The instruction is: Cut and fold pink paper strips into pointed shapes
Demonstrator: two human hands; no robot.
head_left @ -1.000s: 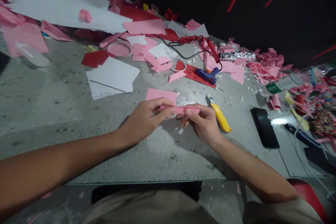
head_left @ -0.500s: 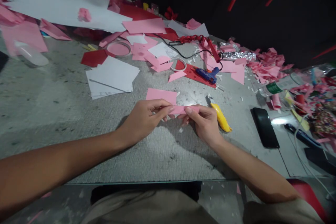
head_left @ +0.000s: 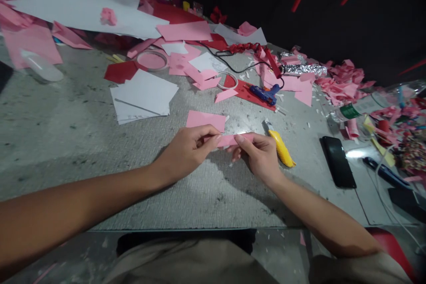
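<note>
Between my two hands, just above the grey table (head_left: 199,191), is a narrow strip of pink paper (head_left: 227,140). My left hand (head_left: 186,153) pinches its left end between thumb and fingers. At the right end, the thumb and fingers of my right hand (head_left: 261,155) grip it too; both ends are partly covered. A flat pink paper rectangle (head_left: 205,120) lies just beyond my left hand. Beside my right hand rests a yellow utility knife (head_left: 281,148), its blade end pointing away from me.
White sheets (head_left: 143,97) lie left of centre. Beyond are a blue glue gun (head_left: 266,94) on red paper, tape rolls (head_left: 152,61) and pink scraps. On the right lie a black phone (head_left: 338,162), a plastic bottle (head_left: 357,107) and a white cable (head_left: 381,199).
Both hands keep their pinch on the pink paper strip, nearly in place. My left fingers have shifted slightly along it. The whole view has moved a little.
</note>
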